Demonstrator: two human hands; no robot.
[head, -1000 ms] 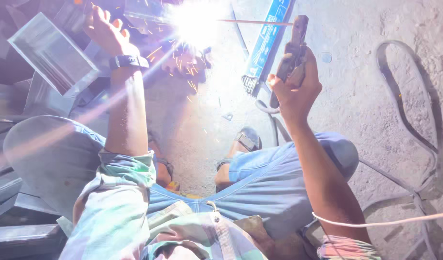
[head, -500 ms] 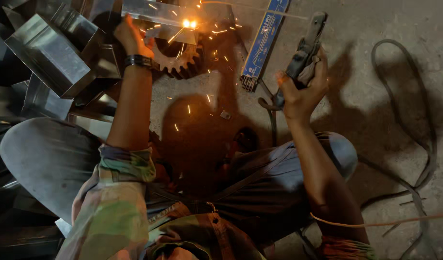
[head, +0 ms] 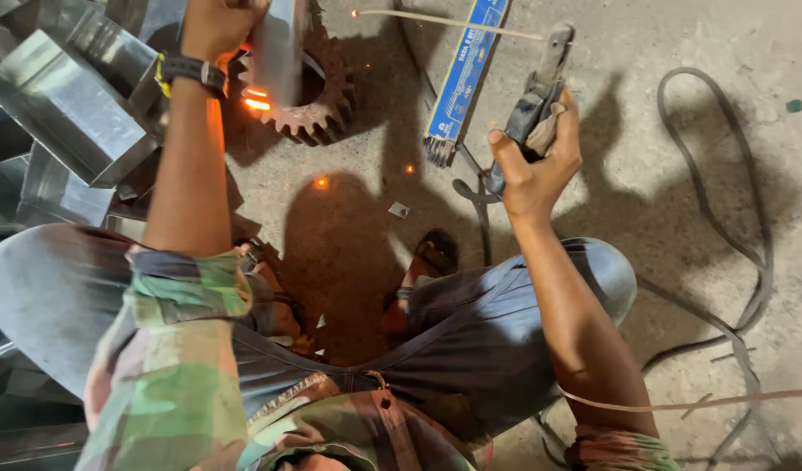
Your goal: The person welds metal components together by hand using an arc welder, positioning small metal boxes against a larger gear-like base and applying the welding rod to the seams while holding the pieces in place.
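The right hand (head: 533, 166) is closed around the handle of an electrode holder (head: 540, 87), which points up toward 12 o'clock from the fist. A thin welding rod (head: 444, 21) is clamped at the top of the holder and runs out toward 9 o'clock, almost level; its far tip glows orange and hangs in the air, apart from the metal. A dark cable (head: 723, 253) lies in loops on the concrete floor (head: 680, 157) at 3 o'clock of this hand.

The left hand (head: 216, 24) is closed on the top of a flat metal strip (head: 281, 48), held upright, with a dark watch (head: 191, 71) on the wrist. The strip stands against a rusty gear wheel (head: 318, 92) lying on the floor just at 4 o'clock of the hand. Where the strip meets the gear, at 5 o'clock of the hand, two short spots glow bright orange.

A blue packet of rods (head: 466, 74) lies between the gear and the right hand, slanted. Shiny sheet-metal boxes (head: 65, 105) are piled at 8 o'clock of the left hand. Some small sparks lie on the floor below the gear.
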